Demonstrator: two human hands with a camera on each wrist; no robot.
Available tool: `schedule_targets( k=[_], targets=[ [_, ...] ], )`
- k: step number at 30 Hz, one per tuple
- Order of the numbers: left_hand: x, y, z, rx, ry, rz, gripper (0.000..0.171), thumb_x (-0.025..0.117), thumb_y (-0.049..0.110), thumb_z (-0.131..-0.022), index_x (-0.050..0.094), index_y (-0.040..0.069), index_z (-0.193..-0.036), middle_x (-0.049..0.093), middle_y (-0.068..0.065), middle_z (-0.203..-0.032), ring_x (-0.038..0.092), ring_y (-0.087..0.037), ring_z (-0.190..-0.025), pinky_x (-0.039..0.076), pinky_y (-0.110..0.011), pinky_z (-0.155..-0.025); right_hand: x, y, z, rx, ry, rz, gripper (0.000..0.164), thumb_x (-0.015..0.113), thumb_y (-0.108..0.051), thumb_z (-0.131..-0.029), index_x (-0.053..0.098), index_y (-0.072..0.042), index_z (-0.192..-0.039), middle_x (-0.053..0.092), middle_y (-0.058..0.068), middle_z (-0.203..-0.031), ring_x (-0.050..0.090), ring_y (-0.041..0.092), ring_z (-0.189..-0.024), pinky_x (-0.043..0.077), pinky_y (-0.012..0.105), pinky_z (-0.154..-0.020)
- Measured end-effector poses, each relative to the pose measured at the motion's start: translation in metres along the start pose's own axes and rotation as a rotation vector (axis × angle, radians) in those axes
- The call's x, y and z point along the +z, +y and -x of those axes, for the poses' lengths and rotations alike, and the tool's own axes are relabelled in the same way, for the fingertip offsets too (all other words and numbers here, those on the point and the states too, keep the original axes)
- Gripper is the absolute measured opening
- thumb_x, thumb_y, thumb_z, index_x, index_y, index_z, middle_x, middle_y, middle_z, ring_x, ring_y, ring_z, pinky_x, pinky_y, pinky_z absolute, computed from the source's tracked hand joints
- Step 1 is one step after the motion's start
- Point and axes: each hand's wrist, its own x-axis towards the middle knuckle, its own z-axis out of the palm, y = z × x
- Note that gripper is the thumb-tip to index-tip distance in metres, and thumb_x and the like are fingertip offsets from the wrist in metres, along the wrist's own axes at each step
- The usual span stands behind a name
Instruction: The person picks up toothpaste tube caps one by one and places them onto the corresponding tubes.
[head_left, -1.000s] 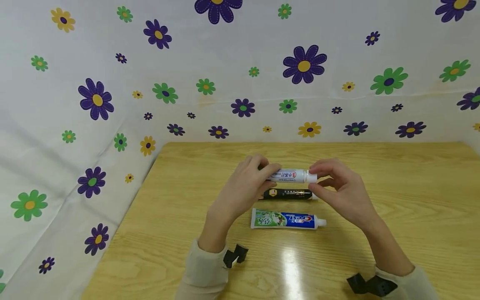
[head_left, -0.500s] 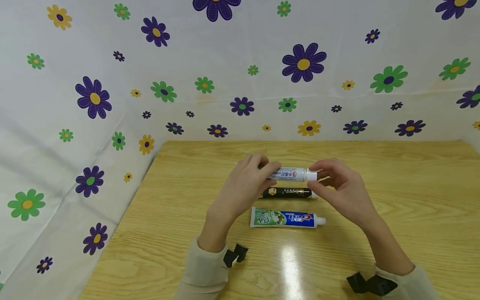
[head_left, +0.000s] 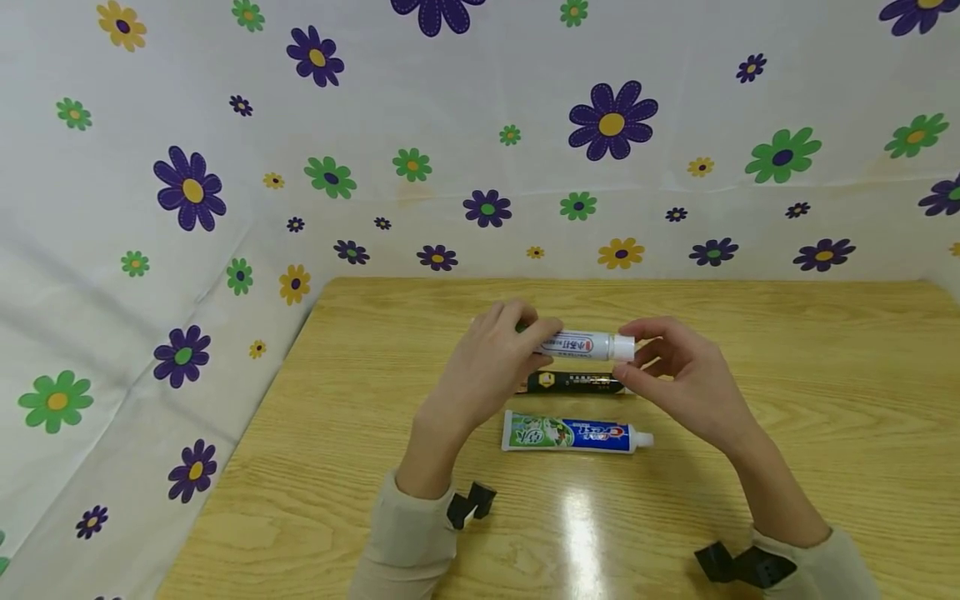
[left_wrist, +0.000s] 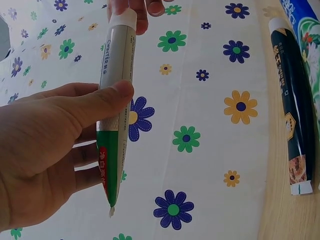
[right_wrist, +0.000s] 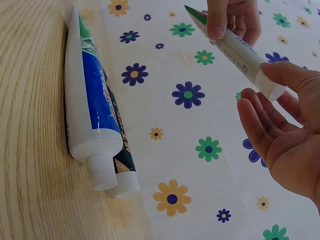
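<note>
A white and silver toothpaste tube with a green tail end (left_wrist: 113, 115) is held level above the table in the head view. My left hand (head_left: 486, 354) grips its body, thumb on one side and fingers on the other. At the tube's right end, my right hand (head_left: 686, 379) pinches the white cap (head_left: 623, 347) between thumb and fingers. Under the held tube lies a black toothpaste tube (head_left: 573, 382), partly covered by both hands. Closer to me rests a blue and green toothpaste tube (head_left: 577, 434), with its white cap pointing right.
The wooden table (head_left: 300, 492) reaches back to a white cloth with flower prints (head_left: 525, 167), which also hangs along the left side. Black wrist mounts (head_left: 471, 505) sit at both sleeves.
Both hands stay almost in place on the held tube and its cap. The right fingers shift slightly around the cap, and the head view moves a little. The two lying tubes remain put.
</note>
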Motion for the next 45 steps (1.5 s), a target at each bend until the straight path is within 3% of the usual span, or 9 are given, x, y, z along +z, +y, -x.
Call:
schedule_targets(
  k=[24, 31, 40, 45],
  targets=[
    [-0.0004, 0.0007, 0.0009, 0.000, 0.004, -0.021, 0.034, 0.072, 0.023, -0.092, 0.062, 0.018, -0.125, 0.057, -0.008, -0.113, 0.054, -0.025, -0.106, 0.049, -0.037, -0.091, 0.0006, 0.0020, -0.0005, 0.023, -0.024, 0.045, 0.033, 0.069, -0.004, -0.093, 0.060, -0.003, -0.125, 0.065, 0.010, -0.101, 0.062, 0.014, -0.078, 0.054, 0.023, -0.063],
    [-0.0009, 0.0021, 0.0003, 0.003, 0.005, -0.002, 0.033, 0.071, 0.023, -0.093, 0.061, 0.018, -0.124, 0.057, -0.008, -0.112, 0.054, -0.024, -0.105, 0.049, -0.037, -0.091, 0.0014, 0.0012, -0.0025, 0.039, 0.015, 0.053, 0.040, 0.066, -0.007, -0.095, 0.053, -0.004, -0.133, 0.060, 0.010, -0.119, 0.062, 0.011, -0.085, 0.053, 0.021, -0.068],
    [-0.0025, 0.0054, -0.0015, 0.014, -0.007, -0.003, 0.032, 0.070, 0.024, -0.094, 0.062, 0.017, -0.124, 0.057, -0.007, -0.111, 0.053, -0.022, -0.101, 0.050, -0.034, -0.086, 0.0018, 0.0001, -0.0015, 0.007, 0.066, 0.011, 0.035, 0.064, -0.003, -0.096, 0.055, -0.004, -0.129, 0.060, 0.009, -0.118, 0.061, 0.011, -0.083, 0.053, 0.020, -0.064],
    [-0.0019, 0.0070, -0.0023, 0.025, -0.012, -0.007, 0.032, 0.071, 0.024, -0.093, 0.063, 0.017, -0.124, 0.057, -0.007, -0.111, 0.052, -0.022, -0.099, 0.049, -0.033, -0.085, 0.0032, -0.0003, -0.0017, -0.005, 0.111, -0.017, 0.032, 0.063, -0.001, -0.095, 0.057, -0.002, -0.126, 0.059, -0.002, -0.116, 0.061, 0.010, -0.082, 0.055, 0.021, -0.063]
  ],
)
